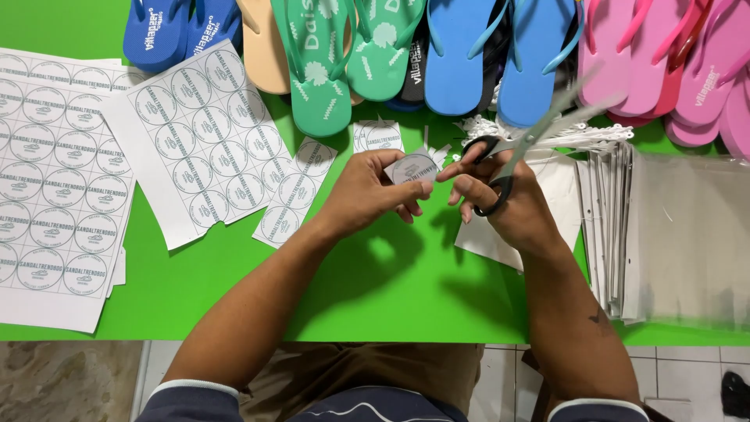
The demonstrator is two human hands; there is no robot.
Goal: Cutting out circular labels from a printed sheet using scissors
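Observation:
My left hand [367, 194] pinches a small round paper label [414, 168] over the green table [375, 289]. My right hand [500, 199] has its fingers through the black handles of a pair of scissors [525, 142], whose grey blades point up and to the right, away from the label. The right index fingertip touches the label's edge. A cut strip of printed round labels [295, 191] lies just left of my left hand, and a small cut piece [377, 134] lies above it.
Sheets of printed round labels [58, 180] [199, 133] cover the left of the table. Flip-flops in blue [476, 47], green [336, 55] and pink [672, 62] line the far edge. A stack of clear plastic bags [680, 234] lies right, white plastic hooks [562, 137] behind the scissors.

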